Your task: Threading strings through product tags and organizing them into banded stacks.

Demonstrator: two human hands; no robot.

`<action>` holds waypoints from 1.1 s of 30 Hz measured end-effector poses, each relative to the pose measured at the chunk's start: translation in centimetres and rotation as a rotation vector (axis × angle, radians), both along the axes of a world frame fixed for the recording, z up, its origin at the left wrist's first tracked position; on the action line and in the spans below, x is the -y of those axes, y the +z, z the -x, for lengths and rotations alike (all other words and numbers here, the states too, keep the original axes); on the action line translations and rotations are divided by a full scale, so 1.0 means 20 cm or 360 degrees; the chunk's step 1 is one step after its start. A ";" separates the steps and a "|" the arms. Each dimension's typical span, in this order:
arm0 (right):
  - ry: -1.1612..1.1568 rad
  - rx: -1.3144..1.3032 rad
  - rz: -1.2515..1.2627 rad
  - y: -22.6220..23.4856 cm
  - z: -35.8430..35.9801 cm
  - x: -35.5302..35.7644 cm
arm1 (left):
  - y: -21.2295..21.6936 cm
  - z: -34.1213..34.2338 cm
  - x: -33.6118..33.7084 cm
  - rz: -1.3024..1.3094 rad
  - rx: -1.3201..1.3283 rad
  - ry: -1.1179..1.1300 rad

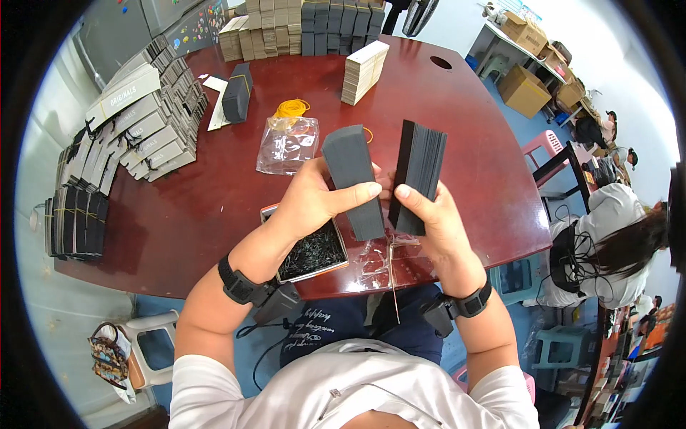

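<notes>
Above the red-brown table (236, 236), my left hand (309, 200) is closed around a thick stack of dark grey cards (350, 161), its thumb lying across the front. My right hand (444, 225) grips another stack of black cards (425, 161), whose layered edges show. The two stacks are apart, tilted slightly away from each other at the top. Partly hidden under my left forearm is an open box (332, 266) full of small black strands. A yellow rubber band (368, 134) shows just behind the left stack.
A clear plastic bag (287, 146) and a heap of yellow rubber bands (291, 109) lie beyond my left hand. Bundled light printed tags (146, 118) and dark bundles (78, 222) line the left side. A pale card stack (364, 71) stands farther back. Another person (607, 243) is at right.
</notes>
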State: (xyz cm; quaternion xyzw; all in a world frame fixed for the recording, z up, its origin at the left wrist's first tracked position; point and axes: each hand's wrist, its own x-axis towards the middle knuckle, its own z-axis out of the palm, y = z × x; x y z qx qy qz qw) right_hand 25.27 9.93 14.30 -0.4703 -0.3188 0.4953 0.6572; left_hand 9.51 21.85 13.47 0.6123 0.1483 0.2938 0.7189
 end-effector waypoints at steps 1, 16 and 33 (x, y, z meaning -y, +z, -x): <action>-0.0084 0.0158 0.0058 0.03 -0.03 0.01 | 0.01 0.01 -0.01 0.0004 0.0007 0.0006; -0.0078 0.2610 0.0617 -0.15 -0.50 -0.38 | 0.05 0.07 -0.13 0.0277 0.0242 -0.0011; -0.0346 0.1986 0.0058 0.02 -0.40 -0.17 | 0.03 0.08 -0.13 0.0373 0.0466 -0.0368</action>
